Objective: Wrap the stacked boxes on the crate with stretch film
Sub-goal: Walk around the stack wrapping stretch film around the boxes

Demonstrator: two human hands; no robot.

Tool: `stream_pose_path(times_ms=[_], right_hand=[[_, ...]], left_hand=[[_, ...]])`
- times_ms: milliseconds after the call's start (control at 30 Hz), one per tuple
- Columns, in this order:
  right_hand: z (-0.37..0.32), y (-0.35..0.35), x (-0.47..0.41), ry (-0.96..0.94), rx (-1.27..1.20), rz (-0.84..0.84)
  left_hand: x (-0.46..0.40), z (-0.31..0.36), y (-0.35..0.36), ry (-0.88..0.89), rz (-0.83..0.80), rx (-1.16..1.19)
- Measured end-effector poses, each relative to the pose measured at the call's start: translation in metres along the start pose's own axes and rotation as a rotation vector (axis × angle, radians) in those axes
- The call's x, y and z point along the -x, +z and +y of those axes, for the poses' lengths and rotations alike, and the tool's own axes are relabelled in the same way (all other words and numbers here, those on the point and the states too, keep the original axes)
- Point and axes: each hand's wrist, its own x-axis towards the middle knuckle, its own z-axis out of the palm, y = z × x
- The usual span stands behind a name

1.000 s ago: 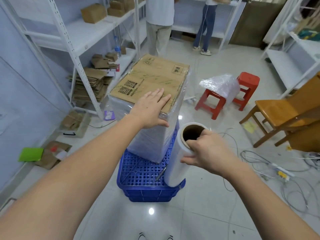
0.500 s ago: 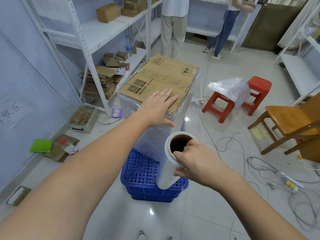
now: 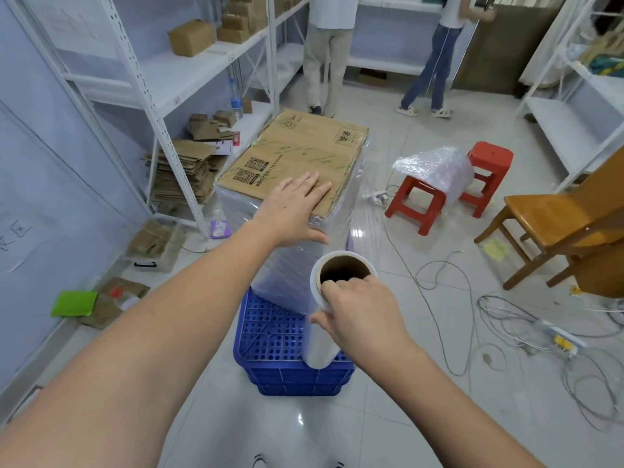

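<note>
A storeroom with a glossy white tiled floor (image 3: 388, 417) fills the frame, white metal shelving (image 3: 158, 106) running up the left side. Nearest, in the lower centre, the right hand (image 3: 358, 315) grips the top of a roll of stretch film (image 3: 320, 339), fingers hooked over the rim of its cardboard core and thumb against the outside; the roll stands roughly upright over the near right corner of a blue plastic crate (image 3: 270, 336) on the floor. A sheet of film stretches from the roll up to the right side of the stacked boxes (image 3: 297, 157), which sit on the crate at mid-frame, their sides already clouded with film. The left hand (image 3: 293, 207) lies flat, fingers straight and spread, on the near edge of the top cardboard box, thumb down over the wrapped front face. To the left, flattened cartons (image 3: 182, 173) are piled on a low shelf. To the right stand two red stools (image 3: 418, 201) with a bundle of bubble wrap (image 3: 435, 167) on them, a wooden chair (image 3: 553, 217) and loose cables (image 3: 506, 319). At the upper edge, two people (image 3: 331, 52) stand by the far shelves.
</note>
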Motion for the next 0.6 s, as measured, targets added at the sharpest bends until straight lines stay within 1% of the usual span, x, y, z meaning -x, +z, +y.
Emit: stream_pose_path(times_ms=[67,200,333,400,500,600], right_hand=[[-0.004,0.000,0.004,0.043,-0.008,-0.036],[-0.021,0.010,0.001,0.176,0.068,-0.011],[-0.031,0.018,-0.011,0.334,0.170,0.078],[-0.034,0.023,-0.016,0.403,0.181,0.103],[-0.036,0.029,-0.019,0.374,0.181,0.153],[-0.037,0.031,-0.017,0.376,0.227,0.148]], left_hand=[[0.000,-0.001,0.001,0.004,0.004,0.000],[-0.003,-0.008,0.003,0.056,-0.006,0.019],[-0.005,-0.036,-0.002,0.241,-0.086,0.096],[-0.009,-0.058,-0.004,0.344,-0.093,0.058],[-0.016,-0.089,-0.003,0.448,-0.085,-0.015],[-0.020,-0.107,0.002,0.481,-0.059,-0.063]])
